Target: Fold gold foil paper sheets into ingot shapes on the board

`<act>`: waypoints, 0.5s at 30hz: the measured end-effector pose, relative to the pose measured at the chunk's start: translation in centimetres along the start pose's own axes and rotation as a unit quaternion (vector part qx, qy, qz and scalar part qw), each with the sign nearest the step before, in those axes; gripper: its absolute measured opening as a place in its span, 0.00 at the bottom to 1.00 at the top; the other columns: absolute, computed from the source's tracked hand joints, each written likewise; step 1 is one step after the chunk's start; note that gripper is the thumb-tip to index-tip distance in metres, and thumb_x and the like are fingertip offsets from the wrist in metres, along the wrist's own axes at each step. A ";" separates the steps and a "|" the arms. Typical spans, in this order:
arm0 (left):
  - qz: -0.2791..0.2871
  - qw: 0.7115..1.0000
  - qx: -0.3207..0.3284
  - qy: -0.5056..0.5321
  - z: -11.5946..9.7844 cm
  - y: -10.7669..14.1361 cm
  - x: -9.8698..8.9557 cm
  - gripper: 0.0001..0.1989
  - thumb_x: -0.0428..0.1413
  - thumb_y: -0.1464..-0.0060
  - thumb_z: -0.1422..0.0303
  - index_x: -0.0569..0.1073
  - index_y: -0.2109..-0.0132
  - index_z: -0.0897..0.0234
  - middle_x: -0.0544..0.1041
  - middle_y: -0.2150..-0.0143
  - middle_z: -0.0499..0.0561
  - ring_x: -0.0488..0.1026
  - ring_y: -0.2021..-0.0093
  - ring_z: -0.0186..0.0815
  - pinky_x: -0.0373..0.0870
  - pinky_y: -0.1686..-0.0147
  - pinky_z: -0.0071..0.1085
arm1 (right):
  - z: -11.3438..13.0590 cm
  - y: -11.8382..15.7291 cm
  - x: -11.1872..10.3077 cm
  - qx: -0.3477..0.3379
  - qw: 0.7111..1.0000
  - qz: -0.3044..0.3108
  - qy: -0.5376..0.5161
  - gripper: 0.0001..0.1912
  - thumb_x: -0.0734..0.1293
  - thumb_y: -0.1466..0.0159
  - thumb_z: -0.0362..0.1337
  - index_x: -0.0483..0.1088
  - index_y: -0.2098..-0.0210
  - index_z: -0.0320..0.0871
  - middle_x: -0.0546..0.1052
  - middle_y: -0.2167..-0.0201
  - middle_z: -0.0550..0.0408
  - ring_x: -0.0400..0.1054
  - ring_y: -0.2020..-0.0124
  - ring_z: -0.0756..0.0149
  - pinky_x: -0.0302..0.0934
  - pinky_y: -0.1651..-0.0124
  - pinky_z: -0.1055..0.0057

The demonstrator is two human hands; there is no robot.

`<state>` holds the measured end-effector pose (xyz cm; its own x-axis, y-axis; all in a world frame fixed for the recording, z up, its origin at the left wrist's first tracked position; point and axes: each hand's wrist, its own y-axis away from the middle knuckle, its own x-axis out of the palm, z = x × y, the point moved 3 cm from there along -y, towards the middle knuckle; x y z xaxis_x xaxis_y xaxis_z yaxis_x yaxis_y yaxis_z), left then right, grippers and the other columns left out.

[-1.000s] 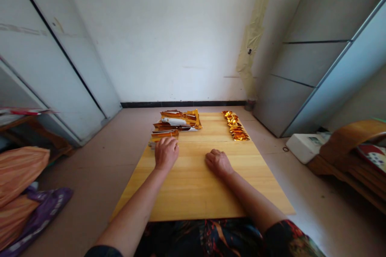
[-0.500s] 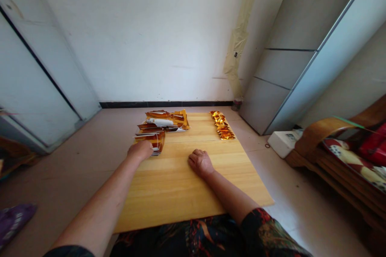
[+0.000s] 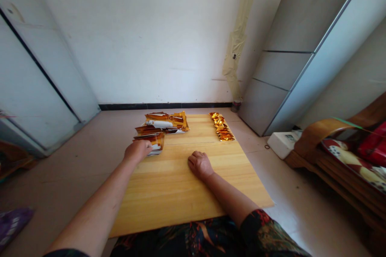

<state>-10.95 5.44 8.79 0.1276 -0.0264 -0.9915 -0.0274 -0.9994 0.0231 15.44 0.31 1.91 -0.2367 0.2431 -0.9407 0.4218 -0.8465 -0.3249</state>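
Observation:
On the light wooden table (image 3: 181,184), my left hand (image 3: 138,151) is closed at the near end of a stack of brown and white flat wrappers (image 3: 157,140), its fingers pinched on the stack's edge. Behind that stack lie more orange-brown packets (image 3: 179,118) with a white roll-like piece (image 3: 159,124) among them. My right hand (image 3: 200,163) rests curled on the middle of the table, its fingers folded and nothing visible in it. A row of shiny gold packets (image 3: 221,128) runs along the table's far right edge.
A grey refrigerator (image 3: 271,88) stands at the back right, by a white box (image 3: 280,144) and a wooden sofa (image 3: 319,168) with cushions. Behind the table is a white wall (image 3: 150,40). A purple bag (image 3: 13,225) lies on the floor at the left.
My left hand has shifted slightly left on the near stack, its fingers still closed there. My right hand stays in place. The camera view has moved a little.

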 end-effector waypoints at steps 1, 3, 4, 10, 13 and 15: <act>-0.004 1.000 0.010 0.006 0.2 -0.1 0.0 0.14 0.47 0.47 0.61 0.76 0.65 0.59 0.78 0.63 0.51 0.73 0.64 0.38 0.59 0.70 0.27 | 0.0 0.0 0.0 0.000 1.000 -0.001 0.000 0.12 0.58 0.34 0.37 0.71 0.69 0.43 0.71 0.68 0.54 0.64 0.65 0.68 0.50 0.62 0.72; -0.006 1.000 0.028 0.007 0.6 -0.4 -0.1 0.16 0.44 0.46 0.62 0.76 0.65 0.59 0.79 0.63 0.52 0.73 0.63 0.38 0.60 0.68 0.27 | 0.0 0.0 0.1 0.000 1.000 -0.002 0.000 0.12 0.58 0.35 0.37 0.71 0.69 0.43 0.71 0.68 0.54 0.64 0.65 0.68 0.50 0.62 0.72; -0.006 0.999 0.033 0.005 0.7 -0.5 -0.2 0.17 0.44 0.45 0.62 0.77 0.65 0.59 0.79 0.63 0.52 0.73 0.62 0.38 0.60 0.67 0.27 | 0.0 0.0 0.1 0.001 1.000 -0.003 0.000 0.12 0.59 0.35 0.37 0.71 0.69 0.43 0.71 0.68 0.54 0.64 0.65 0.68 0.50 0.62 0.72; -0.035 0.999 0.029 0.015 1.1 -0.6 -0.8 0.14 0.47 0.49 0.64 0.77 0.66 0.58 0.79 0.64 0.50 0.73 0.62 0.38 0.61 0.65 0.27 | 0.1 0.0 0.1 0.005 1.000 -0.006 0.002 0.11 0.60 0.35 0.37 0.72 0.69 0.43 0.72 0.68 0.54 0.64 0.65 0.68 0.49 0.63 0.72; -0.038 0.998 0.035 0.023 0.9 -0.4 -0.7 0.12 0.48 0.50 0.65 0.77 0.68 0.58 0.79 0.65 0.50 0.73 0.63 0.38 0.61 0.65 0.27 | 0.1 0.0 0.0 0.005 1.000 -0.009 0.001 0.11 0.60 0.35 0.37 0.72 0.70 0.43 0.72 0.68 0.54 0.64 0.65 0.68 0.49 0.63 0.72; -0.033 0.998 0.037 0.034 0.9 -0.3 -0.5 0.12 0.49 0.51 0.66 0.77 0.70 0.59 0.79 0.68 0.49 0.73 0.64 0.38 0.61 0.66 0.27 | 0.1 0.0 0.0 0.005 1.000 -0.012 -0.001 0.12 0.59 0.35 0.37 0.71 0.70 0.43 0.72 0.68 0.54 0.63 0.65 0.68 0.49 0.63 0.72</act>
<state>-11.90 5.78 9.12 0.1989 0.0362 -0.9793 -0.0899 -0.9944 -0.0550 15.33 0.28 1.95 -0.2486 0.2622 -0.9324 0.4068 -0.8454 -0.3462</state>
